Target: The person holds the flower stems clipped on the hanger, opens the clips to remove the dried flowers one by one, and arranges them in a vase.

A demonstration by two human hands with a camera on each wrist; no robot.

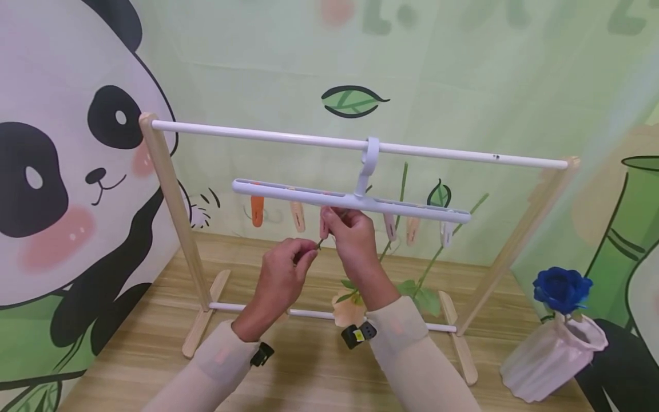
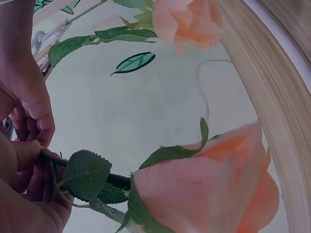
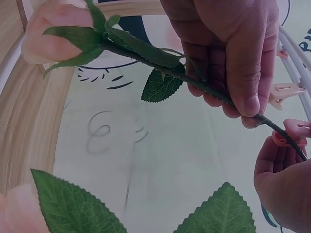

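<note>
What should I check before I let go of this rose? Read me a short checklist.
1. Hanger hooked over the rail: ok.
2. Left hand pinching the rose stem: ok.
3. Right hand on the pink clip: ok.
4. Pink clip closed firmly on the stem: cannot tell, the contact is partly hidden.
5. Vase standing apart from the rack: ok.
</note>
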